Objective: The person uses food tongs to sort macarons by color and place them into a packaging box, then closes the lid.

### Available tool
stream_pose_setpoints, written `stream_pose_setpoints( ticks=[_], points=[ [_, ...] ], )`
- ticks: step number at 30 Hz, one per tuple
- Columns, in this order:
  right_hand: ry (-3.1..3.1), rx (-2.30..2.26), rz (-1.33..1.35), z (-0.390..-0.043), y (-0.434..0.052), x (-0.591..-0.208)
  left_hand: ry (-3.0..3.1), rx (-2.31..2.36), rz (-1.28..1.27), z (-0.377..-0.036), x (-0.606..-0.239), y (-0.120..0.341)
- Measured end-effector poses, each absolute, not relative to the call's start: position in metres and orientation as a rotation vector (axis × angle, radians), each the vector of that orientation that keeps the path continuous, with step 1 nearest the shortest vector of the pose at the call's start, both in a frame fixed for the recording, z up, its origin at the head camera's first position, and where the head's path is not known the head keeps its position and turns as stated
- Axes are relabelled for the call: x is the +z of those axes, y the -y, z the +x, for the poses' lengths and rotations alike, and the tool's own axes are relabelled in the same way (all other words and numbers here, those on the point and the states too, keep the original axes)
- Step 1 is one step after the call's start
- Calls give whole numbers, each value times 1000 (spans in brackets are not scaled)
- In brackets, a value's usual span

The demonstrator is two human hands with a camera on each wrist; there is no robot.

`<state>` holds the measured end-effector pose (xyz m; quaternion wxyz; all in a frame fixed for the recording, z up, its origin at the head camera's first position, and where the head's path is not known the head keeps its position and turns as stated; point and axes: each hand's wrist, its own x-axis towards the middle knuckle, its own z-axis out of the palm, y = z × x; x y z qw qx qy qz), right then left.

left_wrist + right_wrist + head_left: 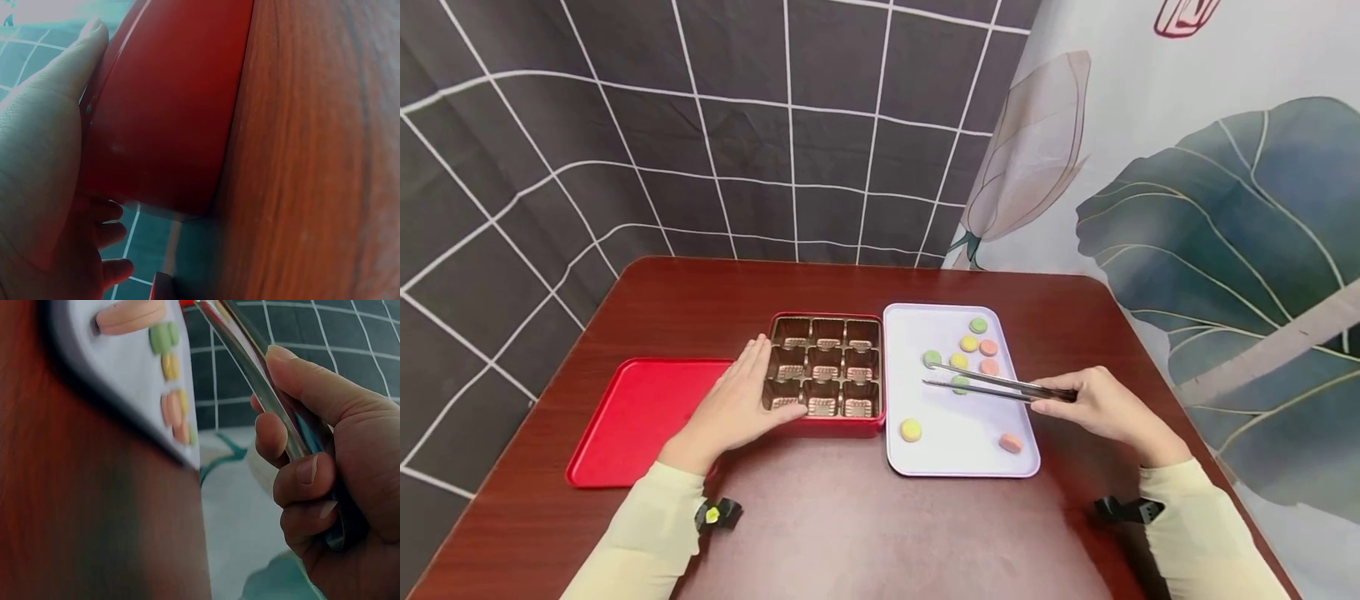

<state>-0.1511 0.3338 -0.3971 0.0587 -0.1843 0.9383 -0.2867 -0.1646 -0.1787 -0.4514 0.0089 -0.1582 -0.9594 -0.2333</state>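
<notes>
My left hand [733, 404] rests at the left side of a red box [835, 428], its fingers fairly straight along the side and its thumb over the front rim. Inside the box is a brown plastic insert [824, 362] with several compartments that hold nothing. In the left wrist view the palm lies against the red wall [162, 112]. My right hand [1101, 404] grips metal tongs [250, 365] by the handle end. The tongs' spread tips reach over a white tray [955, 454], around the area of a green macaron [960, 385] and beside another green macaron [932, 358].
Yellow macarons [910, 430], pink macarons [1011, 443] and green ones lie scattered on the tray, mostly toward its far half. A red lid [640, 417] lies left of the box on the brown table [820, 525]. Dark gridded cloth [737, 142] hangs behind.
</notes>
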Motion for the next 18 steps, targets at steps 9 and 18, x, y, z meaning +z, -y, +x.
stream_pose_setpoints(
  ticks=[9, 18],
  points=[
    [-2903, -826, -534, -139, -355, -389, 2995, -738, -497, -168, -454, 180],
    [-2914, -713, -469, -113, -374, -377, 3010, -751, -504, -170, -454, 180]
  ],
)
